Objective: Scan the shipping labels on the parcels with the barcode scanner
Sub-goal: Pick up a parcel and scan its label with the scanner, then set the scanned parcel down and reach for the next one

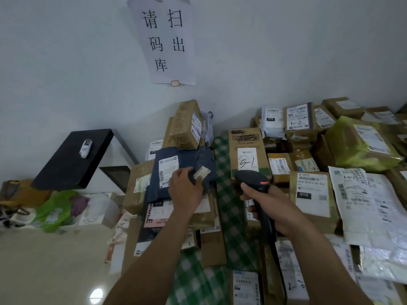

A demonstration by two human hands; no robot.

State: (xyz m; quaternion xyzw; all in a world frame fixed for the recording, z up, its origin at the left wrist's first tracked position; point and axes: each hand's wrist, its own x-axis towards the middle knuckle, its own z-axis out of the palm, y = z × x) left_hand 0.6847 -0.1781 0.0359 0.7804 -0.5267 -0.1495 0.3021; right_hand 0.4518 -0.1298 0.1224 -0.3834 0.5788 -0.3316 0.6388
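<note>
Right hand (266,203) is wrapped round the black handheld barcode scanner (251,177), left hand (187,189) grips the dark blue plastic mailer (191,156). Crumpling its white shipping label (168,170) could make the scan miss.

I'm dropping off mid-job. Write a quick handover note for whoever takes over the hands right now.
Left hand: grips the edge of the dark blue parcel on top of the left pile; its label faces up.
Right hand: holds the barcode scanner, red light on, not plainly aimed at that label.
Done: cannot tell which parcels are already scanned.
Left: probably scan the blue parcel's label, then work through the right pile.
</note>
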